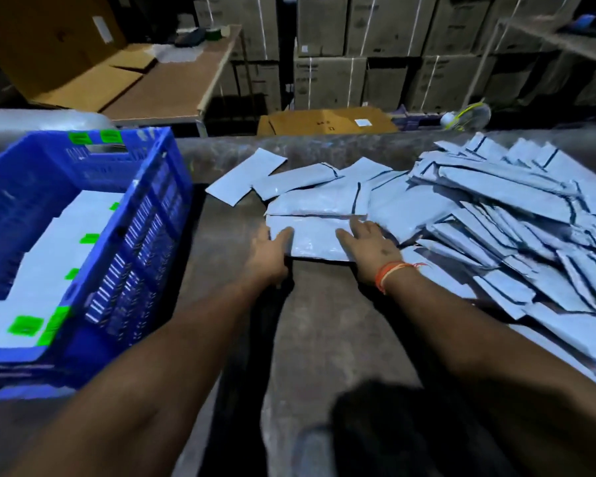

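Seen from the head view, both hands are down on one pale blue-grey plastic mailer pouch (315, 235) that lies flat on the worn grey-brown worktop (324, 325), at the near left fringe of the sprawling heap of similar dark-edged pouches (516, 232). The left hand (268, 254) sits at the pouch's left edge with its thumb laid on top. Its other fingers are hidden, so I cannot tell whether they pinch the edge. The right hand (370, 247) rests flat on the pouch's right part, fingers straight and a little spread, holding nothing. The trouble I would watch for is the overlap: neighbouring pouches lie touching this one along its far and right sides, so a quick lift or slide could drag one or two along, or set the loose heap slipping toward the near edge. The film looks slick, too – a flat palm alone may skid over it rather than move it. The blue slatted plastic crate (159, 173) to the left already holds white cartons with green labels (62, 259), so a careless toss could land on its rim.
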A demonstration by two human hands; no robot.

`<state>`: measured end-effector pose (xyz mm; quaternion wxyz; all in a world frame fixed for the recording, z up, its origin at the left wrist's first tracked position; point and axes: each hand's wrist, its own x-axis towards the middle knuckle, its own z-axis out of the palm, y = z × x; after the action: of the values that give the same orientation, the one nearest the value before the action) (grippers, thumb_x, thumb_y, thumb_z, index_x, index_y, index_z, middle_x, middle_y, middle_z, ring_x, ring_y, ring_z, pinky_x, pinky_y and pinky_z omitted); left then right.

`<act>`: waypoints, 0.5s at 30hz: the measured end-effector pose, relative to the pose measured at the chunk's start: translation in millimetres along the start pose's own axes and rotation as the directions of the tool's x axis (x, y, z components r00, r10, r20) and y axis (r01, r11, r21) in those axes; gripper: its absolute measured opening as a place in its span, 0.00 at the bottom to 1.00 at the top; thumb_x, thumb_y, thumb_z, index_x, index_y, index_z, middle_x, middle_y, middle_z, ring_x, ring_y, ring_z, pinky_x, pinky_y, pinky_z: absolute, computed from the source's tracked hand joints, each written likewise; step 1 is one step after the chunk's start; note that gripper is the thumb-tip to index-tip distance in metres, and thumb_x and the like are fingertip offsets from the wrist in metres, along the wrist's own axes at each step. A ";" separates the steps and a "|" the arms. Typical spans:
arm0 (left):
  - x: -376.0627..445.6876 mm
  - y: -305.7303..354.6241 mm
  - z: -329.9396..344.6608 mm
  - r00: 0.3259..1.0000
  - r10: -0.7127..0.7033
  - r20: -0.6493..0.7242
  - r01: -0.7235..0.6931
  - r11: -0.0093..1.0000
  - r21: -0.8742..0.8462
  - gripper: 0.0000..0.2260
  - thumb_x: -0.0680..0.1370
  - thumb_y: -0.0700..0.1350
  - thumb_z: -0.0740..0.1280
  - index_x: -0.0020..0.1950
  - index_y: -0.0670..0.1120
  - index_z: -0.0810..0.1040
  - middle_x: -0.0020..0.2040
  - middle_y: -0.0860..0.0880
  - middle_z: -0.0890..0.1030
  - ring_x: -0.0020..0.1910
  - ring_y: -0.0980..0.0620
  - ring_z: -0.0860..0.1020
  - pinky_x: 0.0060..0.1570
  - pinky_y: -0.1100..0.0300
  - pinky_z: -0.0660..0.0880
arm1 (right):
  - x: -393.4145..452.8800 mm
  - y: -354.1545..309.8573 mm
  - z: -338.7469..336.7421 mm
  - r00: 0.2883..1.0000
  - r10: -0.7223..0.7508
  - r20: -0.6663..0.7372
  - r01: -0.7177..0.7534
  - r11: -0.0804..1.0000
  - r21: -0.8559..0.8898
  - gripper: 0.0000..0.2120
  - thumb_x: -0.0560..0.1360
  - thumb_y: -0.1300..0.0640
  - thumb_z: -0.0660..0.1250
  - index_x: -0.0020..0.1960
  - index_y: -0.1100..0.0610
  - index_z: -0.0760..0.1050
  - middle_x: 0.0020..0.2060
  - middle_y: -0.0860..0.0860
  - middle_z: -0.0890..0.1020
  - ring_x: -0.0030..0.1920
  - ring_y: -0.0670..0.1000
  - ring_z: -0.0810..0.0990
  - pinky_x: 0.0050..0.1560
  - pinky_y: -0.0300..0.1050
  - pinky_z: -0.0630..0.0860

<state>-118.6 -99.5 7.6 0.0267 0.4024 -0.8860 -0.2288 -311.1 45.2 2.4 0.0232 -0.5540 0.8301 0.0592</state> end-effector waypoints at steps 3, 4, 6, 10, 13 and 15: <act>0.7 2.0 8.6 0.985 -0.049 -0.165 0.021 0.986 -0.166 0.24 0.77 0.34 0.65 0.72 0.48 0.71 0.73 0.41 0.65 0.69 0.38 0.69 0.68 0.50 0.70 | -2.8 0.3 11.0 0.995 -0.003 -0.104 0.007 0.999 0.042 0.33 0.72 0.67 0.65 0.75 0.57 0.61 0.72 0.60 0.65 0.72 0.63 0.63 0.60 0.59 0.76; 0.1 1.0 8.2 0.978 -0.053 -0.201 0.021 0.987 -0.159 0.23 0.76 0.33 0.64 0.70 0.48 0.73 0.72 0.41 0.65 0.67 0.39 0.70 0.66 0.52 0.71 | -4.7 -0.6 11.9 0.986 -0.010 -0.167 0.022 0.997 0.068 0.28 0.71 0.68 0.64 0.70 0.58 0.66 0.65 0.59 0.71 0.67 0.62 0.69 0.54 0.56 0.78; -4.7 -5.7 6.6 0.967 -0.045 -0.252 0.007 0.989 -0.151 0.24 0.72 0.31 0.63 0.65 0.48 0.76 0.67 0.44 0.67 0.60 0.42 0.74 0.61 0.58 0.71 | -12.8 -1.6 9.8 0.959 0.016 -0.283 0.040 0.981 0.189 0.18 0.68 0.68 0.62 0.57 0.57 0.73 0.51 0.57 0.77 0.55 0.59 0.76 0.43 0.48 0.75; -18.4 -20.9 -7.2 0.940 -0.027 -0.339 -0.019 0.991 -0.131 0.17 0.71 0.38 0.69 0.59 0.51 0.83 0.58 0.45 0.79 0.55 0.44 0.78 0.57 0.57 0.70 | -40.4 6.4 -3.4 0.932 0.053 -0.360 0.105 0.908 0.405 0.16 0.70 0.66 0.65 0.55 0.54 0.81 0.51 0.54 0.84 0.53 0.58 0.81 0.49 0.48 0.77; -42.4 -33.4 -23.2 0.948 -0.096 -0.303 -0.011 0.943 -0.334 0.12 0.73 0.48 0.74 0.55 0.48 0.85 0.51 0.48 0.85 0.51 0.49 0.82 0.53 0.55 0.75 | -69.0 13.9 -18.0 0.956 0.067 -0.287 0.153 0.720 0.677 0.16 0.74 0.60 0.71 0.62 0.52 0.80 0.53 0.50 0.85 0.54 0.50 0.83 0.57 0.44 0.77; -66.1 -35.0 -31.9 0.978 -0.137 -0.155 -0.001 0.747 -0.665 0.09 0.77 0.45 0.73 0.53 0.41 0.84 0.47 0.47 0.85 0.43 0.52 0.81 0.42 0.58 0.78 | -85.3 12.1 -23.0 0.976 0.102 -0.191 0.115 0.501 0.858 0.16 0.75 0.56 0.73 0.62 0.49 0.78 0.48 0.51 0.85 0.48 0.50 0.84 0.54 0.47 0.80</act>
<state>-42.0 -83.8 30.2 0.2453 0.4190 -0.7252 -0.4881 -288.8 125.2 35.0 0.2065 -0.4741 0.7436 -0.4238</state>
